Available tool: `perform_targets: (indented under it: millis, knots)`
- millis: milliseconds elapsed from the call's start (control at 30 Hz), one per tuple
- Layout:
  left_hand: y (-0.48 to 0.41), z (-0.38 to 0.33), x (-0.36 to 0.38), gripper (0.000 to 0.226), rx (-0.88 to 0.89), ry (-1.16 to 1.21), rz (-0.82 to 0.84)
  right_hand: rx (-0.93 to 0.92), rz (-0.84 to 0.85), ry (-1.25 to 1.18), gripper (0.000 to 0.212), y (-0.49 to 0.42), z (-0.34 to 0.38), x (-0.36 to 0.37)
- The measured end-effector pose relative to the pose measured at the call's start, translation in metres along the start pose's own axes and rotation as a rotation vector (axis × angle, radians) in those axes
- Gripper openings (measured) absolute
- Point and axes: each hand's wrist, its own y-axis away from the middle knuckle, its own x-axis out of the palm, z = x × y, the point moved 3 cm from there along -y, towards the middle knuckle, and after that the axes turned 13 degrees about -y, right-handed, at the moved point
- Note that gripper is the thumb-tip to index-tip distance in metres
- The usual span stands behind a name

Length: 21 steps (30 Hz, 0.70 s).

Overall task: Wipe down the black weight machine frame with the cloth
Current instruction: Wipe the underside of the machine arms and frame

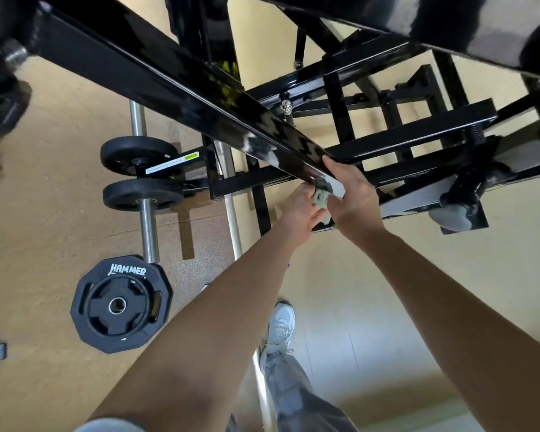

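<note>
- Black weight machine frame [340, 88] is viewed from above; its long glossy beam [169, 88] is run diag. from 10 o'clock down to approx. centre.
- Cloth [322, 199] (grey-green, bunched) is held at beam's lower end, touching it, betw. both hands, just right of centre.
- L hand [299, 213] is placed at 8 o'clock of cloth; its fingers are curled round cloth, gripping it.
- R hand [352, 198] is set at 3 o'clock of cloth, against beam's end; fingertips [327, 162] are laid on beam's edge. Fingers closed or not: can't be told, hidden by back of hand.
- Weight plate [121, 304] marked HAMMER is seen on floor [44, 229] at 8 o'clock, well apart from hands.
- Two small plates [137, 155] are carried on a chrome bar [148, 235] at 9 o'clock.
- White shoe [281, 325] is seen at 6 o'clock.
</note>
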Motion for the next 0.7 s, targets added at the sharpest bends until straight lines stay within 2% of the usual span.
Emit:
perform_targets:
  millis: [67, 167, 267, 500, 700]
  knots:
    - [0.001, 0.003, 0.002, 0.023, 0.0, 0.038, 0.017, 0.007, 0.007, -0.012, 0.072, 0.0, -0.003, -0.002]
    - [0.008, 0.001, -0.004, 0.021, -0.01, 0.141, -0.075, -0.003, 0.017, -0.009, 0.074, 0.001, -0.008, -0.004]
    - [0.021, -0.005, -0.016, 0.024, 0.053, 0.215, -0.047, 0.0, 0.02, 0.038, 0.081, 0.005, -0.018, 0.007]
    - [0.059, -0.014, -0.051, 0.027, 0.224, 0.136, 0.142, 0.017, -0.043, 0.038, 0.092, 0.016, -0.023, 0.028]
    - [0.06, -0.013, -0.075, 0.02, 0.26, 0.04, 0.13, -0.006, -0.094, -0.002, 0.092, 0.016, -0.022, 0.03]
